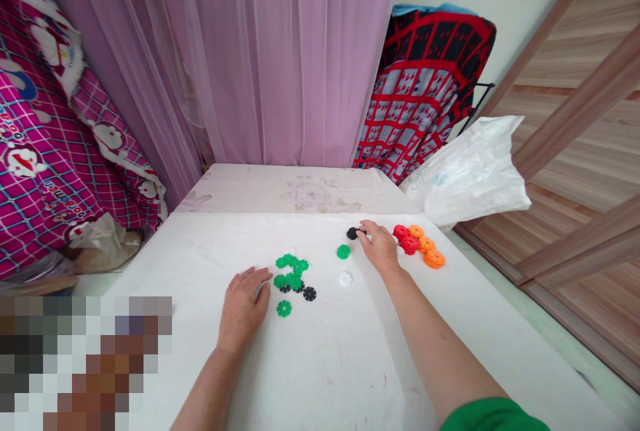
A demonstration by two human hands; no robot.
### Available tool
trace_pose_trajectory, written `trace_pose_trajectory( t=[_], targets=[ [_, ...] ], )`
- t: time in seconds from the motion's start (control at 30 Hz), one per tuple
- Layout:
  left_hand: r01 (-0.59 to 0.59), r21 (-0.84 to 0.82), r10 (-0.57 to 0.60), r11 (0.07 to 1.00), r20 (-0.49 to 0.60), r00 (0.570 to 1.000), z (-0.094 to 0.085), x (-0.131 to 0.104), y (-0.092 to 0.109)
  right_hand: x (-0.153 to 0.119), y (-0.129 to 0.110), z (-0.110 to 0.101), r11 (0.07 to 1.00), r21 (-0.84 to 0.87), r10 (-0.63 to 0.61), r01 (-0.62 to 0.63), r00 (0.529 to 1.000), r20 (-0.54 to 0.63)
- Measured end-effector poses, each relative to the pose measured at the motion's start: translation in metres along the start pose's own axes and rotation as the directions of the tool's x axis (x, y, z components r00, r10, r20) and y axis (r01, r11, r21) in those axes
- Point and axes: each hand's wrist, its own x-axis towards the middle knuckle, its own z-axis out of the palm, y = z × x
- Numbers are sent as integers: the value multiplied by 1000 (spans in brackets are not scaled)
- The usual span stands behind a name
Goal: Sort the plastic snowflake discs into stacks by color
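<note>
My left hand rests on the white cloth, fingers spread, just left of a loose pile of green discs. Black discs lie at the pile's lower right, and one green disc sits nearer me. Farther right, my right hand has its thumb and fingers pinched at a black disc; part of what it grips is hidden. Below that are a small green stack and a white disc. Red discs and orange discs lie right of my right hand.
The table has a white cover with a floral strip at its far edge. A white plastic bag stands beyond the right corner. Purple curtains hang behind, and a pink patterned cloth hangs at left.
</note>
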Motion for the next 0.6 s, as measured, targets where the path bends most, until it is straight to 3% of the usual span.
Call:
trace_pose_trajectory(
  t=[0.13,0.33,0.47,0.6],
  targets=[
    [17,0,-17,1000,19,1000,0,1,2,-43,-18,-13,992,125,23,-15,998,-60],
    [7,23,-7,1000,11,1000,1,0,3,-114,-74,-12,948,298,-146,109,984,105],
    [4,29,-4,1000,18,1000,0,1,3,-128,-104,-7,963,222,-195,150,961,197],
    [9,29,-9,1000,24,1000,0,1,4,-128,-118,-1,980,115,-189,164,945,268]
  ],
)
